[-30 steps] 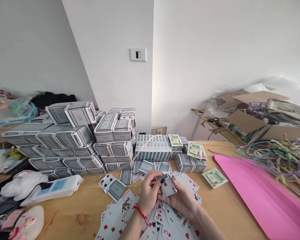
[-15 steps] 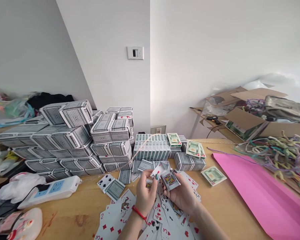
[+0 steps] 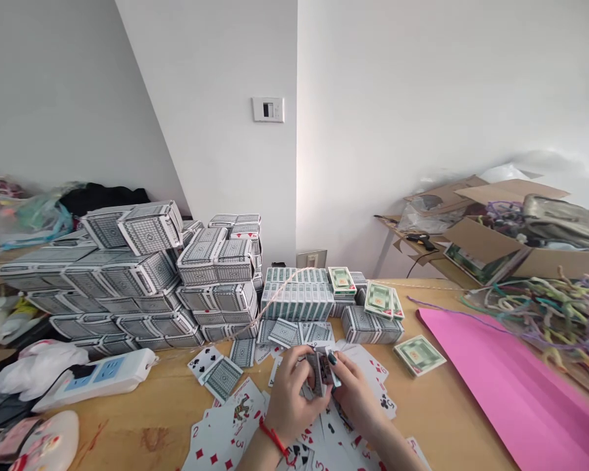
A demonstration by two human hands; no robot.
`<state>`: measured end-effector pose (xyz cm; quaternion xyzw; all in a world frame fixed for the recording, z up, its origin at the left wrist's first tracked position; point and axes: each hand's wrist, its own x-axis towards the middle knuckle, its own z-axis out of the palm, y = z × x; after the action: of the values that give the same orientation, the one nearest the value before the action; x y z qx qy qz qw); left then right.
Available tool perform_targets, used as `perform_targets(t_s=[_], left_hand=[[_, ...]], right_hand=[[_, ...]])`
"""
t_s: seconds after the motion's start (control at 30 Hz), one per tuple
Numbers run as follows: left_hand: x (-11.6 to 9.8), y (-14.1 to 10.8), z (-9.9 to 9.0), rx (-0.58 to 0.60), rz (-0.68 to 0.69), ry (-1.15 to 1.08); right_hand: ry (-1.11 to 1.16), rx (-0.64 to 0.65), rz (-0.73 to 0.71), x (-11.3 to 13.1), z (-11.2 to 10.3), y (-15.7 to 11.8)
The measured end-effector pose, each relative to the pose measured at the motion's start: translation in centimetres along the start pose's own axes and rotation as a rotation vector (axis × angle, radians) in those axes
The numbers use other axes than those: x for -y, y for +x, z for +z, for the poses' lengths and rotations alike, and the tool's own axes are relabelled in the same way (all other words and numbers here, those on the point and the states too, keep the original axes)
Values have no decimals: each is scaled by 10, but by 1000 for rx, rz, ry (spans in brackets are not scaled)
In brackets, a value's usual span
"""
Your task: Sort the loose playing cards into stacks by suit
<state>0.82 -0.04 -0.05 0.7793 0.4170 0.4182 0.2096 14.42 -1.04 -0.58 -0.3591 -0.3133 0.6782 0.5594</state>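
Both my hands are together over the loose cards, gripping folded playing cards [image 3: 325, 369] between them. My left hand [image 3: 293, 396], with a red string bracelet on the wrist, has its fingers curled round the left side of the folded cards. From the right, my right hand [image 3: 356, 389] pinches them with the thumb on top. Part of the folded piece is hidden by the fingers. Beneath the wrists lie spread playing cards [image 3: 216, 438], face up, with several face-down cards [image 3: 222, 377] farther off.
Blocks made of folded cards [image 3: 150, 229] are stacked at the left. A row of card boxes [image 3: 297, 297] stands ahead. Green card packs [image 3: 419, 355] and a pink sheet [image 3: 491, 379] are at the right, and a power strip [image 3: 101, 379] at the left. Coloured yarn [image 3: 554, 314] lies far right.
The hands have come together; the folded cards, held apart in each hand before, now meet. The right hand has turned inward, with its thumb over the cards.
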Motion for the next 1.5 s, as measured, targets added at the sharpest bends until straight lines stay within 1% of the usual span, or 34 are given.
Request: perform_targets(t_s=[0.07, 0.13, 0.23, 0.33, 0.53, 0.6, 0.7, 0.73, 0.83, 0.87, 0.97, 1.07, 1.13, 1.23, 1.3, 1.37, 1.5], left_hand=[[3, -1, 0, -22, -78, -5], [6, -1, 1, -29, -111, -21], [10, 0, 3, -43, -114, -43], [11, 1, 6, -48, -135, -40], [5, 3, 7, -36, -178, -23], [3, 2, 6, -48, -200, -1], [4, 1, 3, -124, -225, 125], [6, 0, 2, -145, -211, 164], [11, 1, 0, -154, -174, 212], [12, 2, -1, -141, -183, 211], [11, 2, -1, -79, -154, 211], [8, 0, 1, -41, -85, 219], [7, -2, 2, -17, -19, 234], [9, -5, 4, 22, 118, 270], [10, -5, 4, 24, 147, 272], [10, -6, 3, 24, 149, 255], [7, -7, 2, 32, 164, 235]], right_hand=[[-2, -9, -34, -3, -1, 0], [30, -36, -45, -5, -3, 1], [57, -56, -16, -7, -8, 3], [67, -60, -19, -7, -13, 6], [51, -82, 19, -4, -17, 9], [50, -65, 28, -3, -15, 9], [60, -26, 53, -1, -9, 9], [70, -7, 52, 0, -6, 10], [73, 41, 42, 2, 4, 9], [67, 51, 29, 3, 8, 9], [18, 56, -26, 5, 13, 8], [-39, 47, -32, 6, 13, 6], [-49, 39, 13, 6, 12, 3], [-42, -16, 64, 5, 12, -3], [-38, -36, 60, 4, 12, -7], [-46, -25, 56, 2, 13, -11], [-133, -30, 28, 0, 13, -14]])
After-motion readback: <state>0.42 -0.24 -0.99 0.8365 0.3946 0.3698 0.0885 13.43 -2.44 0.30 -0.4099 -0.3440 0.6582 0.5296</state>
